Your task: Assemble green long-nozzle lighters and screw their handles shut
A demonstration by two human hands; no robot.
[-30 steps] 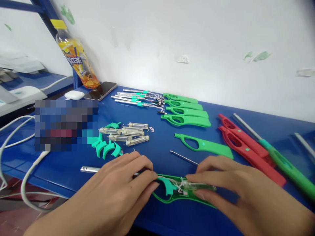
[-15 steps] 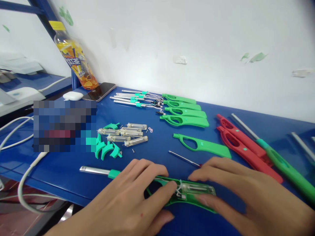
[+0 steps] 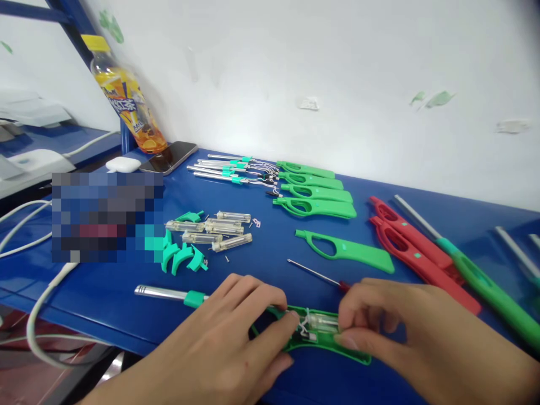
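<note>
A green lighter shell (image 3: pixel 333 347) lies open on the blue table (image 3: pixel 270 242) near its front edge. A clear fuel tube (image 3: pixel 323 323) with white wires sits inside it, and a metal nozzle tube (image 3: pixel 158 292) with a teal collar sticks out to the left. My left hand (image 3: pixel 223 349) rests on the shell's loop end, its fingertips pressing beside the wires. My right hand (image 3: pixel 405 332) has its fingers curled in, pinching the clear fuel tube in the shell.
Behind lie loose clear tubes (image 3: pixel 215 229), teal triggers (image 3: pixel 181 256), a thin screwdriver (image 3: pixel 314 273), one green shell half (image 3: pixel 343 250), a row of green shells (image 3: pixel 314 194) with metal tubes, and red shells (image 3: pixel 415 253). A drink bottle (image 3: pixel 126 98), phone (image 3: pixel 171 156) and white cables (image 3: pixel 42 304) stand left.
My right hand's fingers have curled inward from lying flat over the tube to pinching it. My left hand shifted right onto the shell, uncovering the metal nozzle tube.
</note>
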